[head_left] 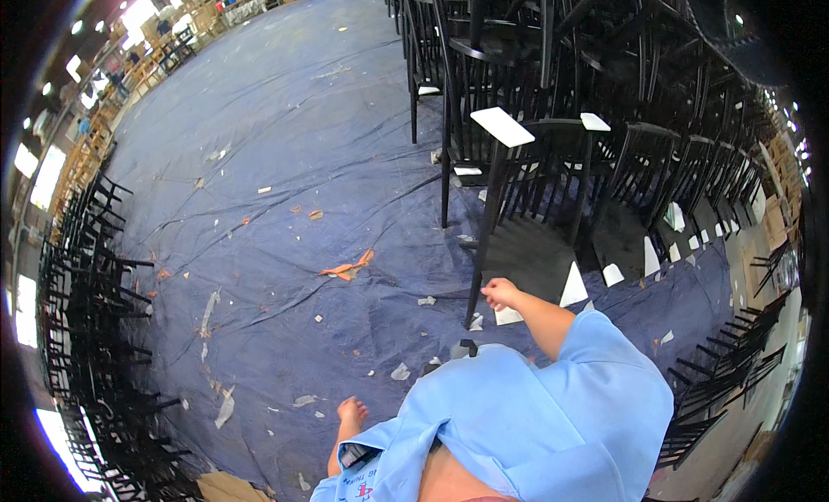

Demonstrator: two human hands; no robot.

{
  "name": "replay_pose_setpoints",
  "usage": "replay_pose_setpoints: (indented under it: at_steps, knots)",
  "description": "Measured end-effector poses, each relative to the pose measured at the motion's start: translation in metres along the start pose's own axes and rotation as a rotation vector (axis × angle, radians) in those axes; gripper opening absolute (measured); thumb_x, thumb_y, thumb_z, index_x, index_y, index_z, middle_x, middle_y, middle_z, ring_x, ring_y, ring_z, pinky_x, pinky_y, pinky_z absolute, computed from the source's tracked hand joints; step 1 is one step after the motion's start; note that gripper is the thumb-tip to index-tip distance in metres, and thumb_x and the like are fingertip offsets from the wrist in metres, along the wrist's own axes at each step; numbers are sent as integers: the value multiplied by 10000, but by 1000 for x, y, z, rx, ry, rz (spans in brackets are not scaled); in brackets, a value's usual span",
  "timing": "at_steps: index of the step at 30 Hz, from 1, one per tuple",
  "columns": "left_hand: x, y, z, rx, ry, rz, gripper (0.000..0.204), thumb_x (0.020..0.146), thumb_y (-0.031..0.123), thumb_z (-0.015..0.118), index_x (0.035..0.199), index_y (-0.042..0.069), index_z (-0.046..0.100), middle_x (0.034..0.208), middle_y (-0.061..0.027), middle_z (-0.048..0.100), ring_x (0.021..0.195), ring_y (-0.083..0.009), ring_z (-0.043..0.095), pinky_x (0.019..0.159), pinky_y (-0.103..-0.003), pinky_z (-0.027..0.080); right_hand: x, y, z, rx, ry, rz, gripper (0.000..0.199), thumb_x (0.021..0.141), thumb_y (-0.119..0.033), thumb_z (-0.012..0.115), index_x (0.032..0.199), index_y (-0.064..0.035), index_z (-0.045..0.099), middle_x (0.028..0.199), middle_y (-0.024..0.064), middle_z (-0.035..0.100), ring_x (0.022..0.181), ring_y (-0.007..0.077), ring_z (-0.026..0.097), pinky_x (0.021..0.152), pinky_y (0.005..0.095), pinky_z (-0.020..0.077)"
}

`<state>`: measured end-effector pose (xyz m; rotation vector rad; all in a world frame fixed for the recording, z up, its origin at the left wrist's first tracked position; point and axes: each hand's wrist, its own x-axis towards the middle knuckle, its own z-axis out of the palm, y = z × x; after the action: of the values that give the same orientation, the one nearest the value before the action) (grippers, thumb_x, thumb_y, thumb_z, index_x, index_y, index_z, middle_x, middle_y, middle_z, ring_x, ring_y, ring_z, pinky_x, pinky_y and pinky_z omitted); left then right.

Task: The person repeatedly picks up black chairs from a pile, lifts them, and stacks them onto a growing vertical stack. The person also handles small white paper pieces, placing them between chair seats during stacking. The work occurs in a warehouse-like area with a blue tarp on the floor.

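Note:
My right hand (499, 292) reaches forward toward the front leg of a black wooden chair (528, 247), fingers curled with nothing in them. My left hand (351, 410) hangs low by my side over the blue tarp (276, 156), fingers loosely closed and holding nothing. I wear a light blue shirt (535, 416). The chair carries white cardboard pads (502, 126) on its upturned legs.
Many black chairs stand stacked at the back right (604, 70) and along the left edge (95, 329). Paper scraps and an orange shred (348, 268) litter the tarp. A brown cardboard piece (226, 486) lies at the bottom left. Wooden furniture stands far back left.

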<state>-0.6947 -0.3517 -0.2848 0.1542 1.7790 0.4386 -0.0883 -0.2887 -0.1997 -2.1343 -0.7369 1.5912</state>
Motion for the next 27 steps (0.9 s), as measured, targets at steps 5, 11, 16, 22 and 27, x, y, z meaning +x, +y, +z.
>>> replay_pose_setpoints:
  at_steps: [5,11,16,22,27]
  knots:
    - [23,89,63,101,-171,100,376,985,255,620,1310,94,524,1081,-154,649,778,-291,655,634,-463,569,27,90,8,67,5,367,305,958,-275,593,961,29,625,761,141,655,627,272,666,502,447,543]
    - [55,261,146,300,-257,229,364,997,257,621,1305,77,553,1042,-109,667,792,-252,678,634,-401,571,95,158,38,-306,-115,677,336,914,-311,598,903,8,703,766,159,684,610,289,664,540,476,536]
    - [78,413,171,672,-236,252,342,999,253,603,1302,99,561,1005,-87,672,782,-234,679,603,-386,564,220,5,84,199,106,391,316,898,-336,626,856,-38,725,716,140,669,598,251,639,536,448,505]
    - [161,580,192,549,-202,243,301,1001,265,593,1255,107,569,933,-73,664,738,-238,671,566,-396,554,314,-344,35,482,176,-124,295,943,-347,676,977,-59,621,765,59,644,573,191,613,444,368,466]
    - [248,704,251,822,-364,297,263,992,248,596,1208,97,594,910,-73,671,734,-245,667,586,-407,542,344,-459,-9,674,388,-214,245,955,-304,670,1020,-72,627,816,43,667,628,143,626,508,317,514]
